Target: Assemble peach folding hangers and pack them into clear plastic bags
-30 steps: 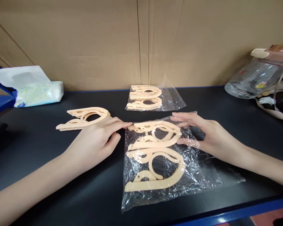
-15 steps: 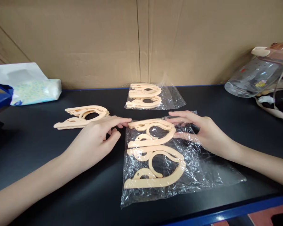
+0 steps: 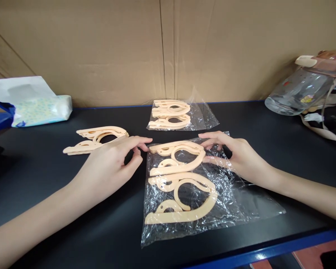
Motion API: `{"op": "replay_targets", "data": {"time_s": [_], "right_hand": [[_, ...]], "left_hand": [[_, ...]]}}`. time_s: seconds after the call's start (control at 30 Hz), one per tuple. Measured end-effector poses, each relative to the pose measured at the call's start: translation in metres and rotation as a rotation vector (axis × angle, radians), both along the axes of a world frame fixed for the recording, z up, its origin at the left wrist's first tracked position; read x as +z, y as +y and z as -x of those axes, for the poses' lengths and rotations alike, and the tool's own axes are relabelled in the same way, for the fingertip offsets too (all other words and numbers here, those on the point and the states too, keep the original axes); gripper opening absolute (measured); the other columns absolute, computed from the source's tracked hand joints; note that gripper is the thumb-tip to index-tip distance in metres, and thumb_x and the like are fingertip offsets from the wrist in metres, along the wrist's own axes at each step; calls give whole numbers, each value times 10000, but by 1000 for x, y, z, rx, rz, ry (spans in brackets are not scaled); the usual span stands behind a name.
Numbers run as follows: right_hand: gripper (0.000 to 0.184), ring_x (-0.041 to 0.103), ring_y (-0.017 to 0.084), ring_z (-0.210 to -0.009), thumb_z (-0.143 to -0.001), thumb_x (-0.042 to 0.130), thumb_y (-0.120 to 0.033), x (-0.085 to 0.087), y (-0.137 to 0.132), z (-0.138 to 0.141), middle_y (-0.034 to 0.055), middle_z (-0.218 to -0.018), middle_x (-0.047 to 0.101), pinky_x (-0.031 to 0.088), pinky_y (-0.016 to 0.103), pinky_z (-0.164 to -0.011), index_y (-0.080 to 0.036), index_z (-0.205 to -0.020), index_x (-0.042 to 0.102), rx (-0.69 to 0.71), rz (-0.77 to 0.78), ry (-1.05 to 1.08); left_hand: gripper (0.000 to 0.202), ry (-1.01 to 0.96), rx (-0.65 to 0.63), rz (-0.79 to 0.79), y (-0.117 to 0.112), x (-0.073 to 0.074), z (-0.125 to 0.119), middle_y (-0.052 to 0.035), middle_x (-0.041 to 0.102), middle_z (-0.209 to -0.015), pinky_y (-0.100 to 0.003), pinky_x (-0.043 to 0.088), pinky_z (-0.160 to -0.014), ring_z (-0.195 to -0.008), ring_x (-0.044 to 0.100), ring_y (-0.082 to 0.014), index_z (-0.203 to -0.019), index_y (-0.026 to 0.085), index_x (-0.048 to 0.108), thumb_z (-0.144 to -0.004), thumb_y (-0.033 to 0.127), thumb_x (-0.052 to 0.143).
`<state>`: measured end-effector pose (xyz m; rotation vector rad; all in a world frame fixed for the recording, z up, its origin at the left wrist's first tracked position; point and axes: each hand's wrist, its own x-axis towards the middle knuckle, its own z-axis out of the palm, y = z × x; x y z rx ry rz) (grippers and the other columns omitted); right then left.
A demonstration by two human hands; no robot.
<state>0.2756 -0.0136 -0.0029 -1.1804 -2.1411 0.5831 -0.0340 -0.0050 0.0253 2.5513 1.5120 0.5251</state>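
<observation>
A clear plastic bag [image 3: 235,201] lies flat on the black table [image 3: 44,175] and holds two peach folding hangers. The upper hanger [image 3: 176,157] sits near the bag's far edge, the lower hanger [image 3: 184,213] near me. My left hand [image 3: 112,164] has its fingers apart and holds nothing; its fingertips touch the bag's far left corner by the upper hanger's tip. My right hand [image 3: 238,155] arches over the bag's far right part. Its fingers and thumb close round the upper hanger's right end through the plastic.
Loose peach hangers [image 3: 96,137] lie left of my left hand. A second bag of hangers [image 3: 182,114] lies at the back by the cardboard wall [image 3: 114,56]. A tissue pack [image 3: 42,104] is far left, a clear bottle [image 3: 299,93] far right. The table's blue front edge [image 3: 268,252] is near.
My right hand has slid left and curled its fingers round the upper hanger's end. The upper hanger has shifted left and lies more squarely in the bag. My left hand has barely moved.
</observation>
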Motion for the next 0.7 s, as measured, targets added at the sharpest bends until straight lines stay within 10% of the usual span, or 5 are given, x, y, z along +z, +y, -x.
{"op": "replay_targets", "data": {"time_s": [0.7], "right_hand": [[481,697,198,-973,-907,637,-461,4,-2,-4,11,-1086,746,553,349,-869,-278,-1335,514,19,-66,-127]], "left_hand": [[420,239,-69,-163,7,-11,5,-87,660,-1056,-400,524,-724,-909,652,-262,-1203,167,702,-975,267,364]]}}
